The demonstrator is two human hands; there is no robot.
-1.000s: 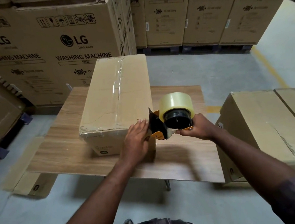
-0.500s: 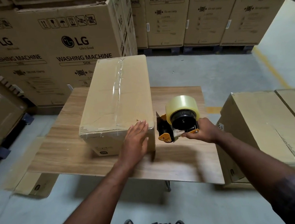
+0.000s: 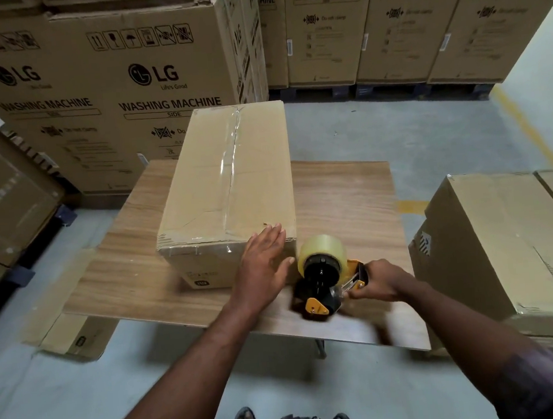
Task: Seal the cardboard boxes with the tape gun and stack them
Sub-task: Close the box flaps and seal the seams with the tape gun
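On the wooden counter (image 3: 344, 196), from the head camera, the cardboard box (image 3: 220, 194) lies lengthwise, its long side running away from the person. A strip of clear tape (image 3: 231, 166) runs down the middle seam of its top and folds over the near edge.

The left hand (image 3: 263, 267) is spread flat, fingers straight and together, pressed against the near right corner of the box with the fingertips reaching up onto the top edge. It grips nothing.

The right hand (image 3: 380, 285) is wrapped round the handle of the tape gun (image 3: 322, 285), fingers curled tight. The gun sits low over the counter, just beside the box's near right corner and right next to the left hand. Its roll of clear tape (image 3: 320, 250) is uppermost and its yellow-and-black nose points toward the person. The gun is blurred, so I cannot tell whether it touches the counter.

To the right, a second plain carton (image 3: 505, 239) stands on the floor against the counter's edge. Tall washing machine cartons (image 3: 142, 70) line the back. Flattened cardboard (image 3: 68, 331) lies on the floor at the left.
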